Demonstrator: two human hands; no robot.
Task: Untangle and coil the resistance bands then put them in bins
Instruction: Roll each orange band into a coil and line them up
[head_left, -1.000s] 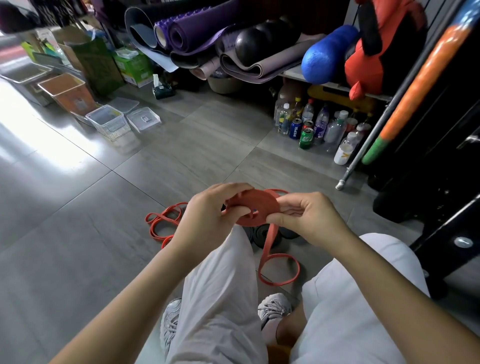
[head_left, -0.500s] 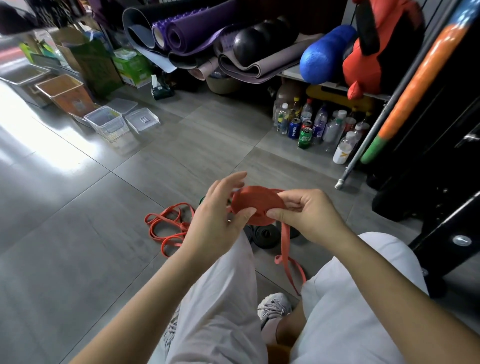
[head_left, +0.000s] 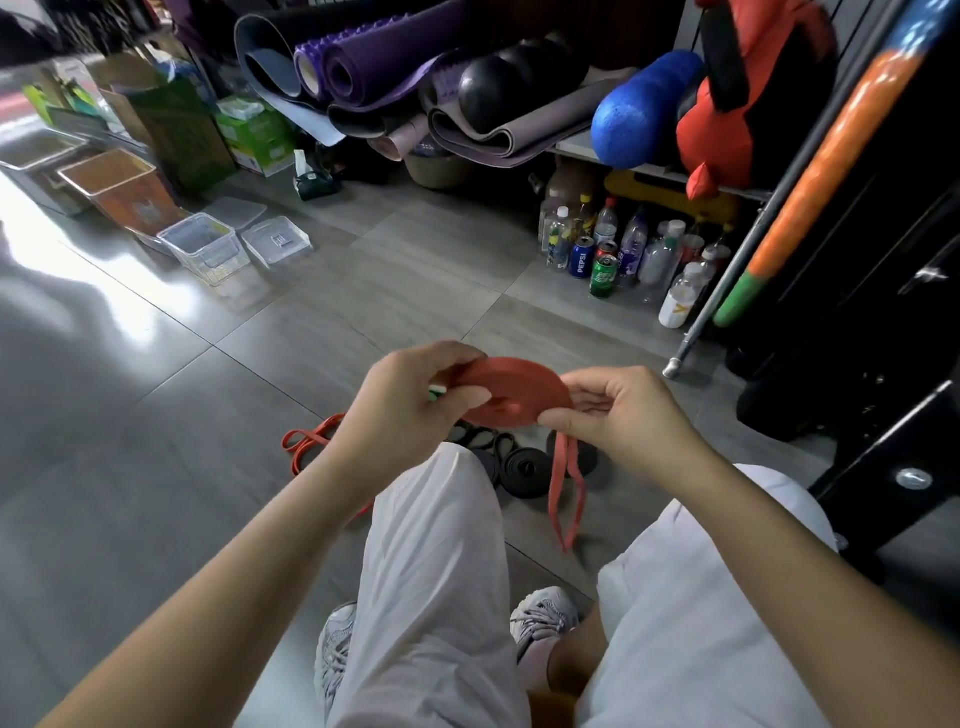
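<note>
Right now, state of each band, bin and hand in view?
red band: mostly coiled into a disc, loose tail hanging
left hand: gripping the coil's left edge
right hand: pinching the coil's right edge
orange band: loose on the floor, uncoiled
black bands: coiled on the floor
clear bin: open, looks empty
</note>
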